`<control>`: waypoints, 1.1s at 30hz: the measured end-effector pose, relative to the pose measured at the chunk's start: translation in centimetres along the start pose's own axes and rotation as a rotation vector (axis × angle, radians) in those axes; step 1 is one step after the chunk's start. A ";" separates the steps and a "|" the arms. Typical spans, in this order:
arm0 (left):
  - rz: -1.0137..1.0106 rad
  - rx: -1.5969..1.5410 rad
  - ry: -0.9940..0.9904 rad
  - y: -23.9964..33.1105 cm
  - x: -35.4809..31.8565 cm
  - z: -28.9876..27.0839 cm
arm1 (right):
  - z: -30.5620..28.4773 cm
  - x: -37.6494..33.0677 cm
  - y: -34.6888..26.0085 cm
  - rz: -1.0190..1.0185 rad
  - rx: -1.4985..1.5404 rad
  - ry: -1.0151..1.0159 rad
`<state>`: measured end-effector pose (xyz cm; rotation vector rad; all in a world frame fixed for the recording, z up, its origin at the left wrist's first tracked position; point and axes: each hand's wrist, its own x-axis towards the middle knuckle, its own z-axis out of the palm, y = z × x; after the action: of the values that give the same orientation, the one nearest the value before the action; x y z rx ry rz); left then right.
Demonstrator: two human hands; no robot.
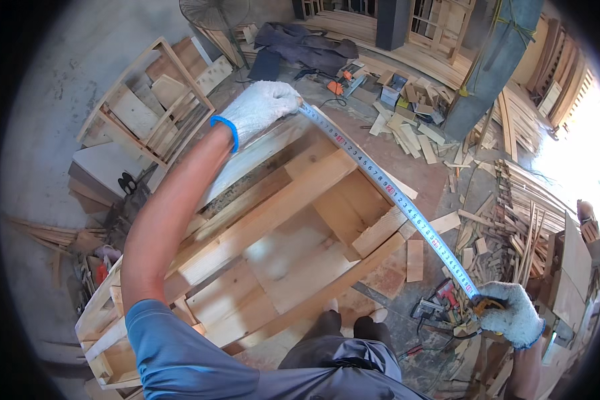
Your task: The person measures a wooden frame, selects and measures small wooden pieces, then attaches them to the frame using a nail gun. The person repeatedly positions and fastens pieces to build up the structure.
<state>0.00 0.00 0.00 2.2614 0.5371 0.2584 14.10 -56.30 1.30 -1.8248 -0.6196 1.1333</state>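
Observation:
My left hand (263, 107), in a white knit glove with a blue cuff, pinches the free end of a tape measure (417, 217). The blade stretches diagonally across the end of a wooden frame (273, 260). At the lower right, my right hand (515, 313), gloved the same way, is wrapped around the tape's case (487, 305), which shows orange and dark between the fingers. The frame has long rails, cross pieces and pale panels set between them. Whether the blade touches the wood all along I cannot tell.
A red nail gun (445, 293) lies on the floor near my right hand. Wood offcuts (413, 137) litter the floor around a grey pillar (497, 73). Another wooden frame (160, 100) leans at the left wall; a standing fan (213, 13) is behind. An orange saw (345, 83) sits further back.

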 end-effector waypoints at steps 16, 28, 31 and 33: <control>-0.036 -0.246 -0.006 0.4 -4.0 -3.9 | 3.2 -0.9 -0.3 0.008 0.153 0.132; -0.197 0.576 0.338 1.5 -24.3 -3.9 | 0.8 4.5 4.5 -0.080 -0.264 -0.501; -0.233 0.742 0.398 1.1 -29.7 -2.5 | 3.2 4.0 3.4 -0.064 -0.200 -0.446; -0.277 0.835 0.472 -1.6 -32.8 -2.7 | 4.9 3.2 3.1 0.010 0.012 -0.329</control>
<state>-30.61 -12.23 0.09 2.8734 1.4035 0.4999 11.08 -53.35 -3.86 -1.6449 -0.7896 1.4557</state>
